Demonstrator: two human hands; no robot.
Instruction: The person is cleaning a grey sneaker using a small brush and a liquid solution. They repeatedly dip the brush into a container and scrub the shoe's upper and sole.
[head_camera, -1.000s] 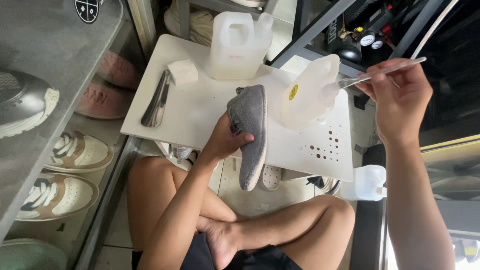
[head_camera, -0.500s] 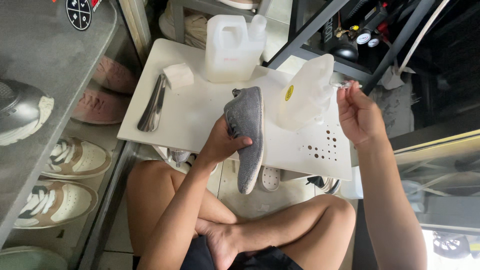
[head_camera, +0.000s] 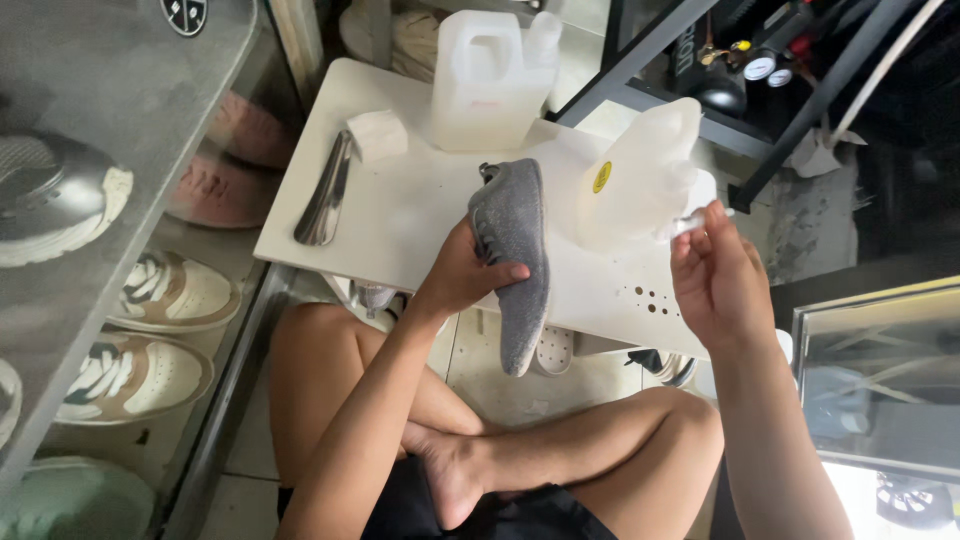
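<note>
Seen from above, a person sits cross-legged on the floor before a low white surface (head_camera: 400, 215), which serves as the landmark here. The left hand (head_camera: 470, 275) grips a grey knit shoe (head_camera: 515, 250), fingers closed around its side near the opening; the shoe is held over the near edge of the surface, its toe hanging down past that edge towards the person's legs. The right hand (head_camera: 715, 280) is raised at the right end of the surface, its fingers pinched shut on a thin, pale tool (head_camera: 690, 222); what kind of tool it is cannot be told. Just beside that hand, on the right part of the surface, stands a translucent white plastic jug with a small yellow round sticker (head_camera: 640, 175). At the far edge of the surface stands a second white jug with a handle (head_camera: 485, 80). On the left part of the surface lie a metal shoehorn (head_camera: 325, 195) and, just beyond it, a small white block (head_camera: 378, 135). To the left of the surface, a glass-fronted shelf unit (head_camera: 120, 120) holds several sneakers (head_camera: 165, 290) in white, tan, pink and grey. Beyond the right far corner of the surface is a dark metal frame (head_camera: 660, 40) with gauges behind it.
</note>
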